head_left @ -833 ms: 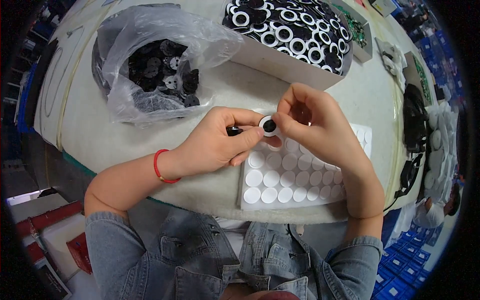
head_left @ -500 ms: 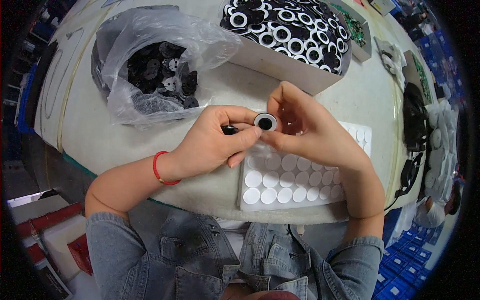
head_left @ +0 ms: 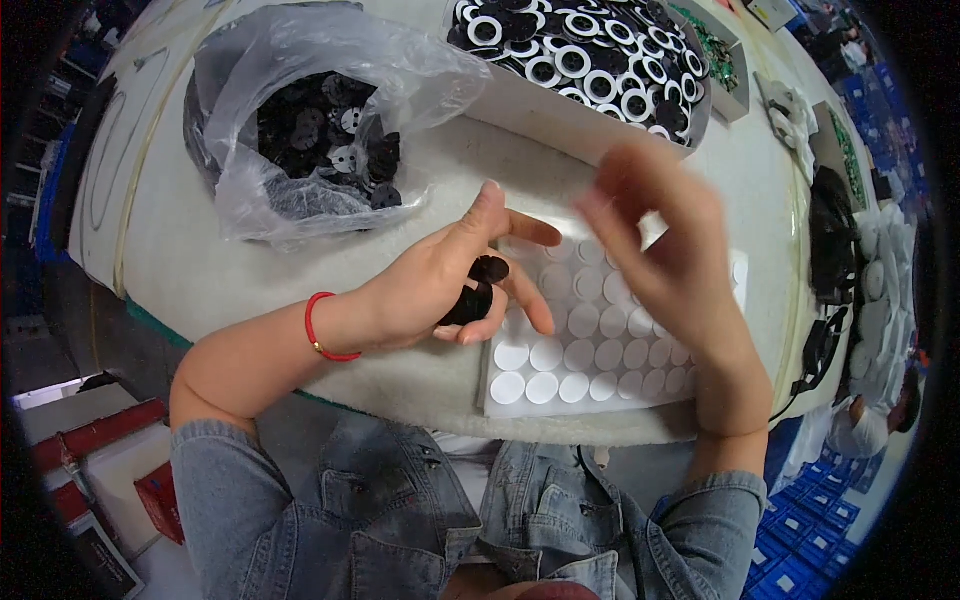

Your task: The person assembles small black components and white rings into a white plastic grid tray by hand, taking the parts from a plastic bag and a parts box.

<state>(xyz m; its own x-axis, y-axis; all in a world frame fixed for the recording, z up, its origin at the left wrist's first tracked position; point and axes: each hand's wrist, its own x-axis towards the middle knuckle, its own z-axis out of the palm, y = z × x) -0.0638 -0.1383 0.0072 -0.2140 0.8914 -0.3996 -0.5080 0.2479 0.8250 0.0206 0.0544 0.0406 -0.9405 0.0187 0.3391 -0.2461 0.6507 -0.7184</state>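
My left hand is over the table, its thumb and index finger stretched apart. Its other fingers curl around several small black discs held against the palm. To the right, my right hand is raised and smeared by motion, near the front of a box full of black pieces with white rings. Whether it holds anything does not show. Below both hands lies a white sheet with rows of round white discs, partly covered by my right hand and forearm.
At the back left stands a crumpled clear plastic bag with black discs inside. A smaller box of green parts stands behind the ring box. Black cable lies at the table's right edge, with blue crates below.
My right hand has moved up and away from my left, toward the ring box. The white-ringed piece between my fingertips is no longer visible there. My left thumb and index finger have spread apart.
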